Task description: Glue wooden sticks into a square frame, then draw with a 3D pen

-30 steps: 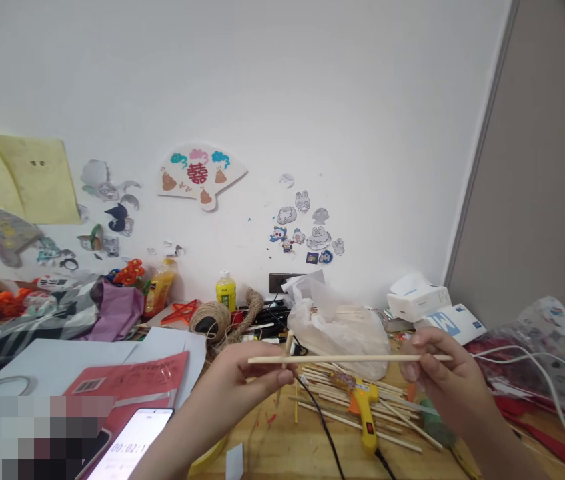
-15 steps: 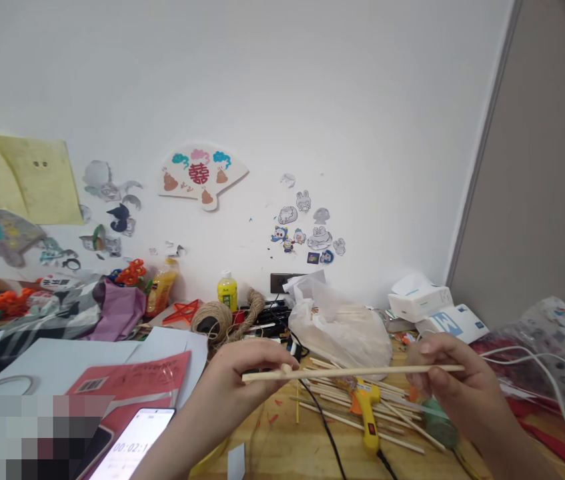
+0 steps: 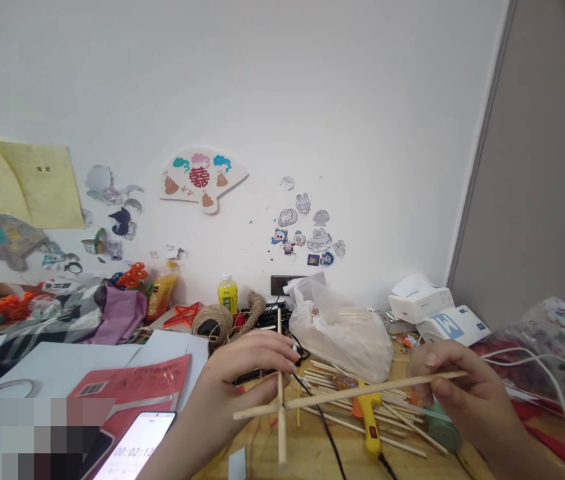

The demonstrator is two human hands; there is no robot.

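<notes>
Two thin wooden sticks joined in a cross (image 3: 307, 399) hang above the wooden table (image 3: 312, 453). The long stick runs slanting from lower left to upper right; the short one (image 3: 281, 400) stands upright across it. My left hand (image 3: 242, 380) is closed, pinching the upright stick near the joint. My right hand (image 3: 457, 393) is closed on the long stick's right end. Below them lie a heap of loose wooden sticks (image 3: 362, 413) and a yellow-orange glue gun (image 3: 369, 420) with a black cable.
A phone (image 3: 135, 450) with a running timer lies at the lower left on a red folder (image 3: 132, 387). Behind are a twine ball (image 3: 212, 319), a yellow bottle (image 3: 227, 293), a plastic bag (image 3: 342, 330), white boxes (image 3: 427, 303) and white cables (image 3: 537, 373) at the right.
The long stick has tilted, its left end dropping toward the table. The short stick, earlier barely showing by my left fingers, now stands upright across it. Both hands sank slightly.
</notes>
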